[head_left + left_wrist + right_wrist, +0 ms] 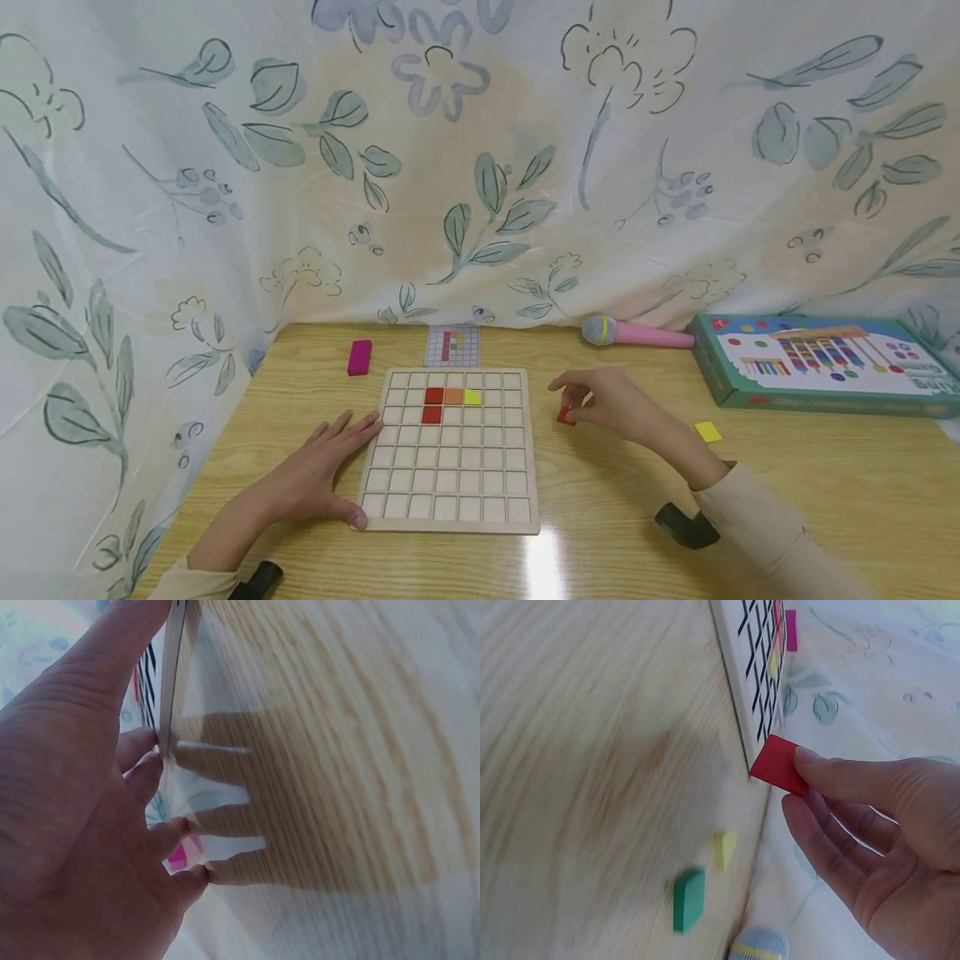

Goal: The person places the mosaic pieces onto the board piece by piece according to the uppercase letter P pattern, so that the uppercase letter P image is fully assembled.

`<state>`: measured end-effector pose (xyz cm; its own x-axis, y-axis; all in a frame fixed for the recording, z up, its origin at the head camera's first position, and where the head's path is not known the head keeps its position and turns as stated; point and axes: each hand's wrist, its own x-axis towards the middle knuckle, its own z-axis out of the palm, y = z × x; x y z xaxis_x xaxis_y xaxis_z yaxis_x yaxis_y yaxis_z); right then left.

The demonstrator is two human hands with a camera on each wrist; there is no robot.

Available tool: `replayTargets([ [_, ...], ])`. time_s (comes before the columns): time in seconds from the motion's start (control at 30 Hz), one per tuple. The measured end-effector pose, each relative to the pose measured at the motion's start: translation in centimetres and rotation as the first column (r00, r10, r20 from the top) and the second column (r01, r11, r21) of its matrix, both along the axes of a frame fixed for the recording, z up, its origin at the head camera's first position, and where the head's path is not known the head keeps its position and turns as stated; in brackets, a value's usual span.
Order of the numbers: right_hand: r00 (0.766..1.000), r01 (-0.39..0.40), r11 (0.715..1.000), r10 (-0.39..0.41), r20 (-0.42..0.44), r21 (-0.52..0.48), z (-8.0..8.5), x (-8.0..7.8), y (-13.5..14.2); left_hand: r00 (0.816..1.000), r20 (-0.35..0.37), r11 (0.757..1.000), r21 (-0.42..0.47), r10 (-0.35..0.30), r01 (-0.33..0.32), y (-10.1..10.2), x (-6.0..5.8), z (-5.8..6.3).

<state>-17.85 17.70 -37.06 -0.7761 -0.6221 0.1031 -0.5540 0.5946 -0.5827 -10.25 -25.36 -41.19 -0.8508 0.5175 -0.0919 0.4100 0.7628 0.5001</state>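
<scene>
A wooden grid board [447,482] lies flat on the table, with two red tiles [432,414], an orange tile [453,397] and a yellow round-cornered tile [472,397] in its upper cells. My left hand [315,471] rests along the board's left edge, fingers spread and thumb at the near corner. Right of the board, my right hand [603,404] pinches a red square tile [778,764] between thumb and fingers, above the tabletop. Behind the board is a small card [453,347] printed with a coloured grid pattern.
A magenta block [359,357] lies at the back left. Toward the back right are a pink toy microphone [645,333] and a green toy box [825,362]. A yellow tile [707,432] lies beyond my right wrist. The right wrist view shows a green tile [689,900] on the table.
</scene>
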Motion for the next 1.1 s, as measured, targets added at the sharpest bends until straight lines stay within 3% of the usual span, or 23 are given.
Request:
replayTargets([
  [0.2,1.000,-0.021,1.000,0.021,0.020,-0.015,-0.4,-0.6,-2.6,1.000,-0.009,1.000,-0.004,-0.006,0.006,-0.1,-0.1,-0.2],
  [0.6,0.990,-0.025,0.998,0.033,0.137,-0.060,-0.8,-1.2,-7.8,1.000,-0.011,1.000,-0.002,-0.007,0.007,-0.2,-0.2,-0.4],
  [1.1,0.982,-0.094,0.985,0.116,0.151,-0.145,-2.1,-1.3,-14.9,1.000,-0.019,1.000,0.000,-0.013,0.013,-0.1,-0.3,-0.3],
])
